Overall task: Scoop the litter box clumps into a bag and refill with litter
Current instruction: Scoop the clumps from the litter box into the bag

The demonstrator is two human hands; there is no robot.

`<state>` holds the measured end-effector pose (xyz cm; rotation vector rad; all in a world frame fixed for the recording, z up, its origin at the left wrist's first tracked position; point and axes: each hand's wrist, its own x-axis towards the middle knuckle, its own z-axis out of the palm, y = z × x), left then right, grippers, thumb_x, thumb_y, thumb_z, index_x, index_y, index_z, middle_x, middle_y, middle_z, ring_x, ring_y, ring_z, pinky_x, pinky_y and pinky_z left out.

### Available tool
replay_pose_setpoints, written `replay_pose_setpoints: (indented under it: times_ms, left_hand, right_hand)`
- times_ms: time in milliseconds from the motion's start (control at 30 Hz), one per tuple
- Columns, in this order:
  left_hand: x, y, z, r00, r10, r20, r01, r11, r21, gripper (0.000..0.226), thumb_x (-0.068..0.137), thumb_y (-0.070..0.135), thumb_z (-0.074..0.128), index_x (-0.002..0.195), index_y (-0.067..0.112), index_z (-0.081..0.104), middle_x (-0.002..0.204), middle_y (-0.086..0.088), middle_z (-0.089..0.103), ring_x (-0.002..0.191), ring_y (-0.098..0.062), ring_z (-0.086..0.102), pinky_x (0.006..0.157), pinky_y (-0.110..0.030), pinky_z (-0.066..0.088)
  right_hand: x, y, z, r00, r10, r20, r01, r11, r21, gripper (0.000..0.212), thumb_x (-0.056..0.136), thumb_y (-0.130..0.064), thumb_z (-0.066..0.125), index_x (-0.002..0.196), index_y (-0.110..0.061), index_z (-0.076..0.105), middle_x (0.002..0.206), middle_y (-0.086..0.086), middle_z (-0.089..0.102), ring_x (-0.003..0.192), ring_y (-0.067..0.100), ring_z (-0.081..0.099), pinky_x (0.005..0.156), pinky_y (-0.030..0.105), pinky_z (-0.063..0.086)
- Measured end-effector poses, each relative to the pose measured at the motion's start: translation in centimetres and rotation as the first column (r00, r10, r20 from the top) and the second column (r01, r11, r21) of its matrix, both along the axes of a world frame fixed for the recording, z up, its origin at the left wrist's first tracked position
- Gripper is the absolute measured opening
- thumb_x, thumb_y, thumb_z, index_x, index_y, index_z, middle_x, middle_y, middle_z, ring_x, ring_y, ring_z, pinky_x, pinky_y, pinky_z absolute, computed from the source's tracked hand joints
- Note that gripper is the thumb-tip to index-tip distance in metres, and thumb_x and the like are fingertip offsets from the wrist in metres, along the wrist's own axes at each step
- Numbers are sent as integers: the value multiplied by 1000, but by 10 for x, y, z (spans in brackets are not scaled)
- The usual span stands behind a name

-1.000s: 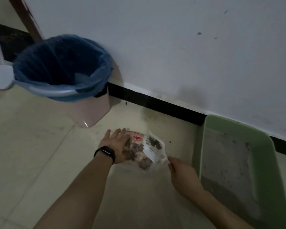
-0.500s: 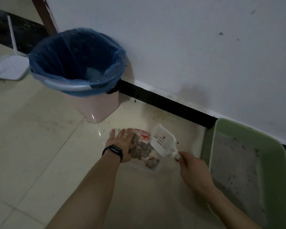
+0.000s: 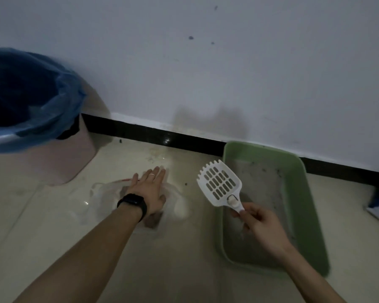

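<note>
Two hands are in view: one left hand [image 3: 150,189], one right hand [image 3: 259,224]. There is one white scoop [image 3: 219,184], one green litter box [image 3: 311,215], one clear plastic bag [image 3: 105,193], and one pink bin [image 3: 70,162] with one blue liner [image 3: 53,110]. The left arm has one black wristband [image 3: 132,203] and one ring [image 3: 151,175]. The clumps in the bag are mostly hidden, so they cannot be counted.

Brightness: dim throughout; colours are greyed and muted.
Shadows: a soft dark patch is cast on the wall [image 3: 208,119] just above the skirting [image 3: 140,130]; another is thrown behind the bin [image 3: 59,162].
Glare: small glints are seen on the skirting and on the glossy floor [image 3: 42,215].
Blur: the bin liner [image 3: 31,95] and the right side of the litter box [image 3: 306,215] are smeared.
Sharpest: the scoop [image 3: 219,184], its slots clearly separated.
Edges: the bin is stretched toward the left border.
</note>
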<state>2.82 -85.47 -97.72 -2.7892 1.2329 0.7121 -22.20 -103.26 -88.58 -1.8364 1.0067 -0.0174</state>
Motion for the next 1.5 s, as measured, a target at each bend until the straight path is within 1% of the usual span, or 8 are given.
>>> replay_pose_setpoints:
  times_ms: [167,300,400,600,1067,1267,1367,1500]
  left_hand:
    - [-8,-26,4,997,44,-66,-44,999,-9,67,99,43,34,156,26,4,164,1,5,149,-21,10,120,-44,8]
    - [4,2,1,939,281,-199,-321,923,-211,39,100,35,36,138,30,40,142,-7,48,121,-26,51,103,-41,42]
    - [10,20,17,859,401,-319,-505,767,-396,15,99,33,39,110,39,48,119,-1,60,96,-19,59,85,-39,52]
    - [3,70,29,995,71,-67,-87,959,-271,56,87,73,39,137,47,41,141,9,46,125,-15,45,101,-35,40]
    - [9,111,6,998,53,33,-44,969,-242,54,90,67,43,135,37,47,131,3,61,119,-19,53,98,-31,39]
    - [9,105,8,995,-60,81,70,988,-136,67,87,74,26,144,41,36,149,4,41,134,-19,37,112,-37,27]
    - [8,87,20,986,-72,150,109,961,-254,67,87,73,18,141,42,41,148,4,43,134,-18,37,112,-38,25]
    - [13,49,38,974,214,71,-142,826,-545,60,94,63,23,144,35,40,149,-1,41,135,-21,37,112,-41,27]
  right_hand:
    - [0,-2,-12,982,172,-75,-186,943,-275,21,97,-30,53,110,-37,67,87,-24,70,76,-2,64,63,16,46]
    - [19,19,-37,912,358,-200,-406,727,-553,31,97,-27,49,124,-35,62,113,-12,67,95,16,62,80,34,50]
    - [37,34,-59,844,423,-331,-523,508,-684,40,80,-17,66,117,-31,67,108,-5,71,84,23,66,69,37,50]
    - [74,71,-81,778,508,-371,-580,351,-736,52,66,-12,75,115,-28,68,108,-2,70,80,23,63,66,35,50]
    - [103,104,-95,785,522,-334,-568,388,-726,57,65,-3,73,116,-28,68,115,-5,69,84,22,60,70,33,48]
    - [92,100,-88,790,512,-339,-555,360,-749,58,60,-6,75,113,-29,69,110,-9,69,79,20,59,66,30,45]
    - [80,83,-79,817,508,-274,-536,492,-686,44,81,-12,65,122,-30,64,117,-9,68,86,21,61,72,32,46]
    - [52,58,-41,972,228,60,-199,930,-309,26,100,-29,49,120,-29,65,103,-12,72,82,10,65,72,28,51]
